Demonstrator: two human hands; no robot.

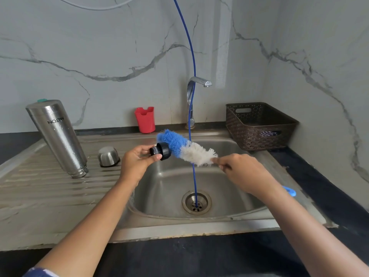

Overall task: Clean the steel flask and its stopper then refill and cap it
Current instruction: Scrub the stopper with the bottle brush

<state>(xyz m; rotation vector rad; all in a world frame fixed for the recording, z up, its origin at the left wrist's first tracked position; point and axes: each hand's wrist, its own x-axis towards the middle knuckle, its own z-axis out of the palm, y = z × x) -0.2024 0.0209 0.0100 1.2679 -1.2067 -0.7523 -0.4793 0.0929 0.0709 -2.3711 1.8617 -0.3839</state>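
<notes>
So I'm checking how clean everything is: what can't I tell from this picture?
All in the head view:
Flask inside: it stands upside down on the drainboard.
Stopper far face: covered by brush bristles and the left hand.
Brush handle: mostly behind the right hand and forearm.
Basket contents: hidden by its wall.
Cup inside: it lies mouth down.

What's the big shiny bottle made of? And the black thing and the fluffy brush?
The flask looks like polished steel: silvery, mirror-like, wet with drops. The stopper in the left hand looks like hard black plastic, smooth with a dull sheen. The brush has fluffy blue and white bristles, probably synthetic.
</notes>
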